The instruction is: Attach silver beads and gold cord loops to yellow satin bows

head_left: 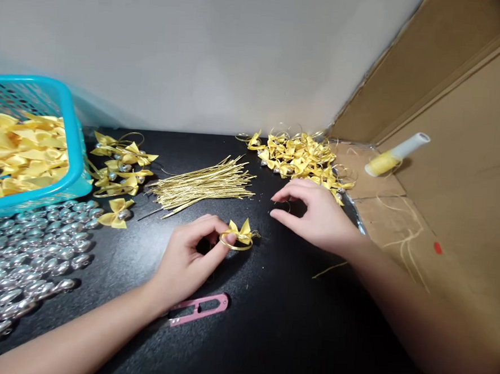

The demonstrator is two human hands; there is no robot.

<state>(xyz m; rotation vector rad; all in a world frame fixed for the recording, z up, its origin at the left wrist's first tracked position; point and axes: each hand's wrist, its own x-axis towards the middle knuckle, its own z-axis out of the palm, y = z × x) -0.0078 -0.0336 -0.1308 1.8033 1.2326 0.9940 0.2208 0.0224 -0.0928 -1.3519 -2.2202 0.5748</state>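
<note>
Bow [243,230] of yellow ribbon, with gold loop [240,247], is pinched between thumb and forefinger of left hand [188,256], frame center. Right hand [318,216] is held right of center, thumb and forefinger parted; whether thin thread is held cannot be told. Behind it, yellow bows are piled [296,156], upper right of center. Gold wires [203,187] are bundled mid-frame on black tabletop [266,329]. Pink snips [200,310] are laid lower center. Blue basket [77,162] is filled with yellow ribbon pieces [27,151], left edge; silver beads [29,258] are spread lower left.
</note>
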